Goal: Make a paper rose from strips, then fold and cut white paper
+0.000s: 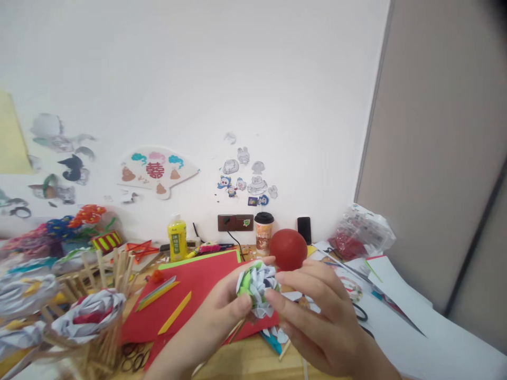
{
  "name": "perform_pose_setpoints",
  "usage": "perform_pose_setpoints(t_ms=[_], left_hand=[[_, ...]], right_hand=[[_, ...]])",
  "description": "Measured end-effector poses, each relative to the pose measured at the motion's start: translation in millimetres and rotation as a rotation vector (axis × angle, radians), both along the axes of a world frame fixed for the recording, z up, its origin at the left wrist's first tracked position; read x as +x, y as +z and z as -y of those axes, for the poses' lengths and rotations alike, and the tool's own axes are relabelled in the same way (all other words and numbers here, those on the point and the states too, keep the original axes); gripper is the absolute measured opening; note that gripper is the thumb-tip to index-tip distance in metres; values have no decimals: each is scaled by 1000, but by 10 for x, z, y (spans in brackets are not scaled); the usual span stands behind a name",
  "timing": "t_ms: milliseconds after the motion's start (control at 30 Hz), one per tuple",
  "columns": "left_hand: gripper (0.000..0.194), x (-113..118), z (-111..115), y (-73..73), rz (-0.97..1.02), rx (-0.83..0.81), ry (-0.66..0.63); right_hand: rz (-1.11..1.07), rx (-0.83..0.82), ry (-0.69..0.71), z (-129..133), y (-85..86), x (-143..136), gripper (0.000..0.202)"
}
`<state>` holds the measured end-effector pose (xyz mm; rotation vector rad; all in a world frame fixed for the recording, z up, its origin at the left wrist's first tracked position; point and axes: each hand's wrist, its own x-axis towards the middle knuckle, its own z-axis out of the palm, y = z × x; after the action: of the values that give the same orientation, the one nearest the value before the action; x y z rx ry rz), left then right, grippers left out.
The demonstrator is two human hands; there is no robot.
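Note:
A crumpled white and green paper flower (259,287) is held up over the desk in front of me. My left hand (224,301) is closed around its left side, with the thumb pressed on the front. From the right, my right hand (322,303) touches the petals with bent fingertips, which look pinched on the paper. Thin wooden sticks show below the flower. Under and behind the hands lies red paper (198,279), with yellow strips (175,312) on its left part.
Behind the hands stand a red balloon (288,249), a lidded paper cup (264,235) and a yellow bottle (177,238). At the left are wooden sticks (101,269) and more paper flowers (89,314). White sheets (423,330) and scissors (359,311) lie at the right.

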<state>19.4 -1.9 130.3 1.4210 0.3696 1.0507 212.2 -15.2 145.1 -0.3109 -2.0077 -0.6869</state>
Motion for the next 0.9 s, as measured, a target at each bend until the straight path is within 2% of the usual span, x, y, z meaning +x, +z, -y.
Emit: perform_pose_setpoints(t_ms=[233, 467, 600, 700, 800, 900], left_hand=[[48, 7, 35, 58, -15, 28, -4], [40, -24, 9, -12, 51, 5, 24], [46, -19, -28, -42, 74, -12, 37], [50, -2, -69, -60, 155, -4, 52], [50, 13, -100, -76, 274, 14, 126], [54, 12, -102, -67, 333, 20, 192]], right_hand=[[-7, -58, 2, 3, -10, 4, 31], [62, 15, -48, -5, -38, -27, 32], [-12, -64, 0, -23, -49, 11, 36], [-156, -301, 141, -107, -101, -19, 40], [-260, -799, 261, -230, -204, -151, 45], [-124, -1298, 370, -334, -337, -326, 34]])
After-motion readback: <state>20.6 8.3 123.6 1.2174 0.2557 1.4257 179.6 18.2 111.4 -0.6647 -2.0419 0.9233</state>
